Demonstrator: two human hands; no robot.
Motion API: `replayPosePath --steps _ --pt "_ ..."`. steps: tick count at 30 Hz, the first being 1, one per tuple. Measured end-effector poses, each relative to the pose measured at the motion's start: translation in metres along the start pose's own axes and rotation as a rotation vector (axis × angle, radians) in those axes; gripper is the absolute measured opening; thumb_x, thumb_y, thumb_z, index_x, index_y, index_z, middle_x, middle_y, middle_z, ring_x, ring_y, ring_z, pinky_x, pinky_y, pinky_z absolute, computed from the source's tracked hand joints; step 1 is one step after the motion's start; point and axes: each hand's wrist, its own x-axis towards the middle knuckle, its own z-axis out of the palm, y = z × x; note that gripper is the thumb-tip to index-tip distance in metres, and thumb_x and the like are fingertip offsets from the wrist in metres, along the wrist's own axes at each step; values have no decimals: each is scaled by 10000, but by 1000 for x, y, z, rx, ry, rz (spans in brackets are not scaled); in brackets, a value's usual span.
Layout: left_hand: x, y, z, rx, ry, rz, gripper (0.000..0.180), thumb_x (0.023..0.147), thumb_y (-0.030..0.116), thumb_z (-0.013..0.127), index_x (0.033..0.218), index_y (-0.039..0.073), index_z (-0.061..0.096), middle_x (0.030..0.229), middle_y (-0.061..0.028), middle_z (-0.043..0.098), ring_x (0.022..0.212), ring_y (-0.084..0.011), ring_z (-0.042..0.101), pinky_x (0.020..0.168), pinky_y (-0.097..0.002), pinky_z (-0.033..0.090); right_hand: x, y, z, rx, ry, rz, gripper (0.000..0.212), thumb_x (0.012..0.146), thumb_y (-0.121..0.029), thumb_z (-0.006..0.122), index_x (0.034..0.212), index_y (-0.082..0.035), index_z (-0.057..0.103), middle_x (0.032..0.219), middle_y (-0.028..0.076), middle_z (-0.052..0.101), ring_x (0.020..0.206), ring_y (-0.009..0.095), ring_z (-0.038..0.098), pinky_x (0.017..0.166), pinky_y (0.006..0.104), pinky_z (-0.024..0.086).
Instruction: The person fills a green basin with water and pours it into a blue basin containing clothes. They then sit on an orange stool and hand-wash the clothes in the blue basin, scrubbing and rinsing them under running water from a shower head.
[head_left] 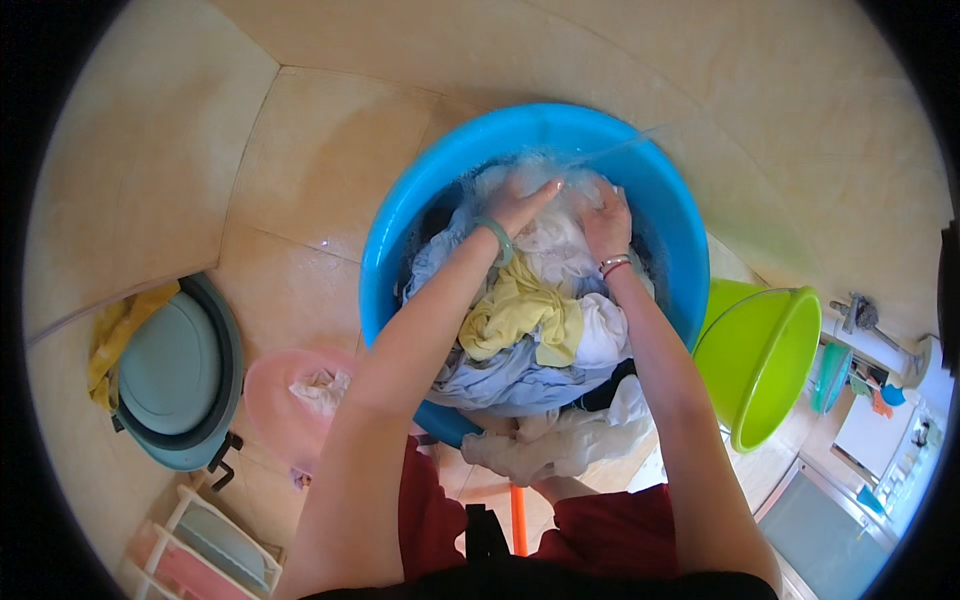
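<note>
Head view: a lime-green bucket (pixel 765 365) stands just right of the blue basin (pixel 400 240), a pink tub (pixel 270 395) and grey-green folding basin (pixel 180 370) to its left. A yellow garment (pixel 520 315) lies heaped nearer the body. Left hand (pixel 520 205) presses the white wet cloth (pixel 555 240) with fingers stretched nearly flat; right hand (pixel 607 222) grips it, fingers curled into the fabric.

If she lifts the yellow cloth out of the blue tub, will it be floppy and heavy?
Probably floppy: the yellow cloth lies crumpled and draped over other clothes. Likely heavy for its size, since the blue tub shows foamy water and the cloth looks soaked. It may feel slippery and drip.
</note>
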Motion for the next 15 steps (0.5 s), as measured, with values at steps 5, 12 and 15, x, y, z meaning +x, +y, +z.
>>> replayPosePath --steps 5,12,15 --pt "-26 24 -10 -784 -222 30 706 823 495 681 1344 91 430 1271 -106 521 1116 -233 542 920 -365 465 -46 -86 -63 44 66 -497 199 795 -245 688 954 -125 690 994 111 580 884 320 524 735 419 408" --pt "-85 66 -2 -1265 -447 54 320 930 242 611 1210 124 511 1128 -55 564 1015 -186 585 847 -320 513 -107 -152 -90 -38 110 -880 278 640 -246 759 907 -221 685 1049 30 559 936 281 505 789 437 378" --pt "-106 88 -2 -1261 -479 -20 282 939 287 600 1163 126 540 1077 -34 570 947 -146 586 804 -287 509 -110 -158 -79 -98 276 -885 274 635 -295 734 902 -278 671 1037 -16 556 947 236 493 766 433 362"
